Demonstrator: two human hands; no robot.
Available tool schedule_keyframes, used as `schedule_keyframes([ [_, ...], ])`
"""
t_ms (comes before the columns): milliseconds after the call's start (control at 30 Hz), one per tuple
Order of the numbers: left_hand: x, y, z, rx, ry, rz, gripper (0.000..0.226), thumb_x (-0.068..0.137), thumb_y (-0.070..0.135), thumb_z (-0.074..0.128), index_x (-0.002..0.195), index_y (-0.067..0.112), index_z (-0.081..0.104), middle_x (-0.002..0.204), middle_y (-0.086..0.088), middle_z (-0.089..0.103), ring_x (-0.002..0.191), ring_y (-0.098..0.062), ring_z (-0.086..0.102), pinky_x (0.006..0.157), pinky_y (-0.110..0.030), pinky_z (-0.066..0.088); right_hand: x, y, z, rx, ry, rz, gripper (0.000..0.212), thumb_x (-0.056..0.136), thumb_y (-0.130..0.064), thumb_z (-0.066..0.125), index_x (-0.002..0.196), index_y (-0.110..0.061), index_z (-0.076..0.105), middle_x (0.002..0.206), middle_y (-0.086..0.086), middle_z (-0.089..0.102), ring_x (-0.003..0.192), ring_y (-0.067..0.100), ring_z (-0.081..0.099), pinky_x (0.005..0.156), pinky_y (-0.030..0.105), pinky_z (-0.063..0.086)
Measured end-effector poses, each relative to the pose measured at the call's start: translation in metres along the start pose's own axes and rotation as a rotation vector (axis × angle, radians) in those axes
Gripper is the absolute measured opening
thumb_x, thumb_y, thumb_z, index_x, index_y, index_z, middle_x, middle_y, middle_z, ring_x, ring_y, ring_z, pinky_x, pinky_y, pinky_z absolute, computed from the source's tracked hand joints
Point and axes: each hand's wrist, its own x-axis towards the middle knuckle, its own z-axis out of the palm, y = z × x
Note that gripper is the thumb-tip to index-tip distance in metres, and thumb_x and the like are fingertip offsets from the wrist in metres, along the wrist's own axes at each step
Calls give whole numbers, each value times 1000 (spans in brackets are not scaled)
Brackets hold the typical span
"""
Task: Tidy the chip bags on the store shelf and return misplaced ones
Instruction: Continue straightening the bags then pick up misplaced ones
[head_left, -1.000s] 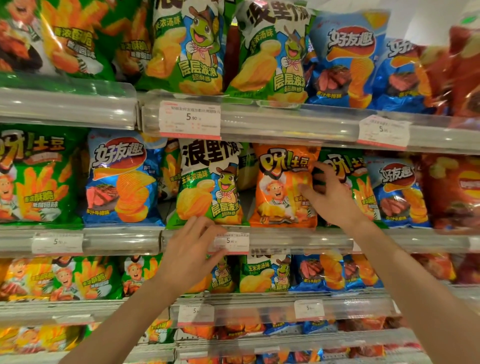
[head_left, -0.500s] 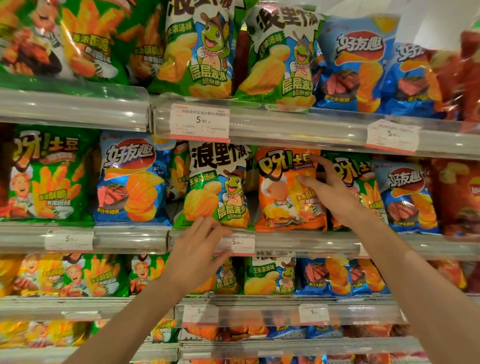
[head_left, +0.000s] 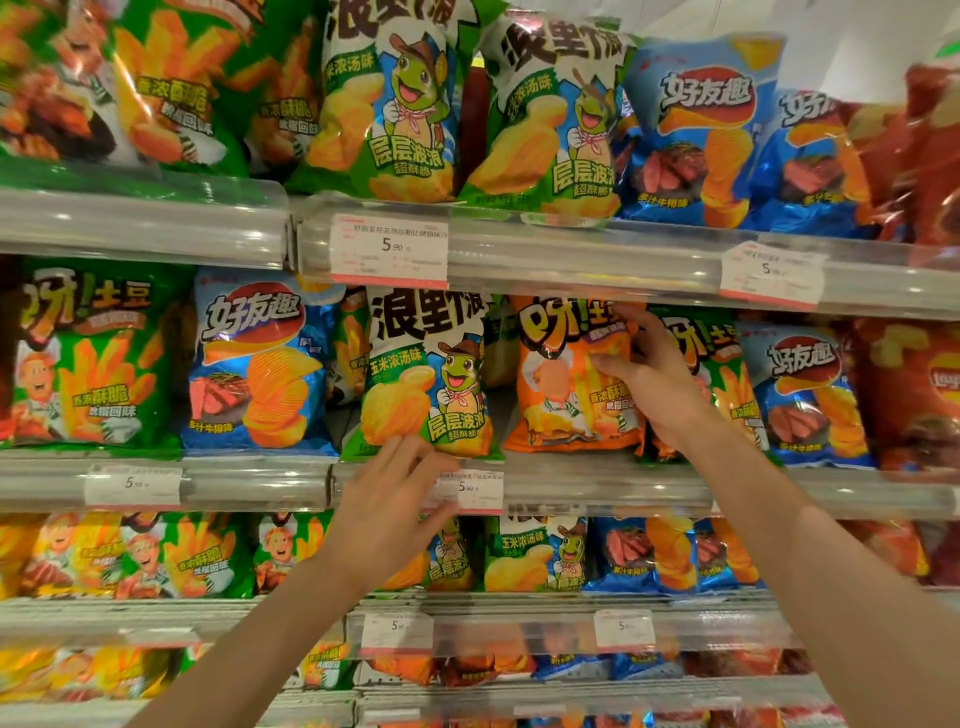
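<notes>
My right hand (head_left: 657, 387) has now closed on the glossy orange chip bag (head_left: 569, 379) mid-shelf (likely the misplaced one); my left hand (head_left: 389, 512), fingers spread, has risen under the green frog-print bag (head_left: 426, 379).

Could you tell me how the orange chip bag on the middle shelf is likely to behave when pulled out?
The puffy orange foil chip bag looks air-filled, so probably light. Its glossy film already creases under the right hand, so likely floppy and somewhat slippery. It stands on a narrow base, so it may tip forward.
</notes>
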Motion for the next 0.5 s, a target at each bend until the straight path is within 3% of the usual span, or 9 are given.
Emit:
schedule_keyframes([
  [367,0,1,1,15,-1,-4,44,76,39,82,112,24,62,103,4,54,97,-17,52,60,-29,50,-6,14,12,21,-45,42,77,94,-13,69,151,-45,29,139,-6,56,128,18,55,104,47,51],
  [500,0,1,2,19,-1,-13,44,76,39,82,112,24,62,103,5,54,97,-16,52,60,-29,51,-4,12,9,97,35,56,58,99,-20,61,148,-41,39,130,0,63,122,21,60,104,47,50],
])
